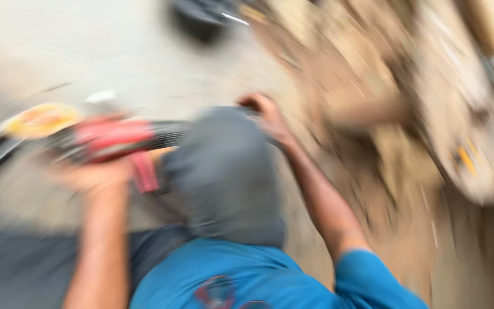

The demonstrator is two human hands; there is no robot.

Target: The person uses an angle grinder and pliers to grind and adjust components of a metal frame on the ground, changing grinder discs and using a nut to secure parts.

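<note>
The view is strongly blurred. The left hand (95, 174) closes around a red and black power tool (110, 140), left of a grey cloth bundle (224, 177). The right hand (267, 117) touches the bundle's upper right edge. Right of the bundle lie pale wood pieces (430, 86).

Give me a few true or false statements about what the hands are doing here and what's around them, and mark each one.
1. The left hand is at a red and black power tool. True, though motion blur hides the exact grip.
2. The right hand holds a glass bottle. False: it reaches past a grey cloth-covered bulk, and blur hides what it touches.
3. The person wears a blue short-sleeved shirt. True.
4. The picture is sharp throughout. False: it is heavily smeared by motion.
5. The blurred shapes at upper right are bright green. False: they are tan and brown.
</note>
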